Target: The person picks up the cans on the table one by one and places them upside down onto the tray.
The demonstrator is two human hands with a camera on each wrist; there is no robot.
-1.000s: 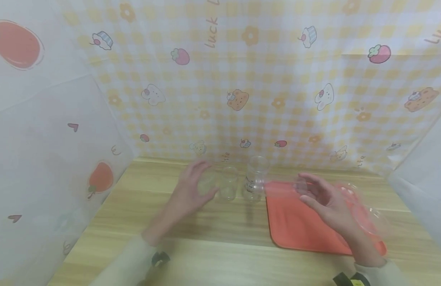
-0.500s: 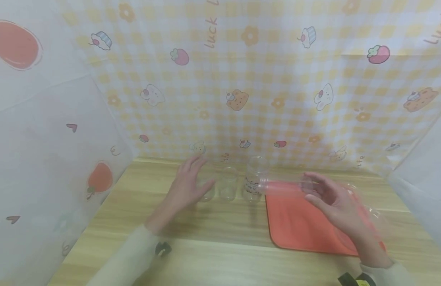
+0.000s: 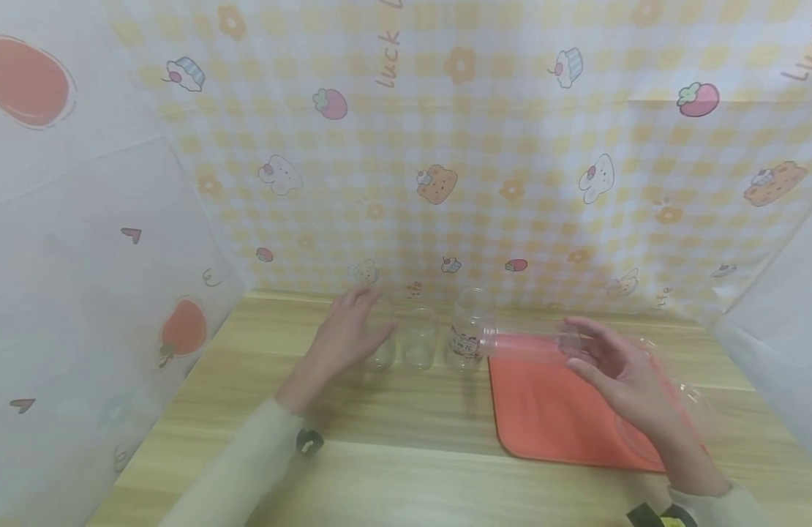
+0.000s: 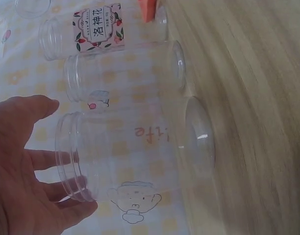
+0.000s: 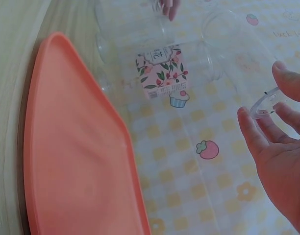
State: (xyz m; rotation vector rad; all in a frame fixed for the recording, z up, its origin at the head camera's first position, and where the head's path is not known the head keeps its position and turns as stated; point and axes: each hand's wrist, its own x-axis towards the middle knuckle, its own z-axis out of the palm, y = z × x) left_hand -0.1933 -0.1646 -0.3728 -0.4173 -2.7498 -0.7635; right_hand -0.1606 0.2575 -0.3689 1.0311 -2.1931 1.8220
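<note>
My left hand (image 3: 340, 333) curves loosely about the top of a clear jar (image 3: 381, 351), the leftmost of three upright in a row. In the left wrist view its fingers lie behind the rim, with the thumb apart from it. Beside that jar stands a second clear jar (image 3: 419, 344), then a jar with a printed label (image 4: 98, 27). My right hand (image 3: 626, 373) pinches the base of another clear jar (image 3: 524, 342) between thumb and fingers. That jar lies sideways in the air above the tray, its mouth toward the labelled jar.
An orange-red tray (image 3: 557, 417) lies on the wooden table (image 3: 380, 483), right of the row. Clear containers (image 3: 698, 402) at the tray's right side are partly hidden by my right arm. A patterned cloth (image 3: 406, 183) hangs right behind the jars.
My left hand has shifted slightly left and back, and the leftmost jar shows more clearly beside it. My right hand has moved slightly right with its jar still level.
</note>
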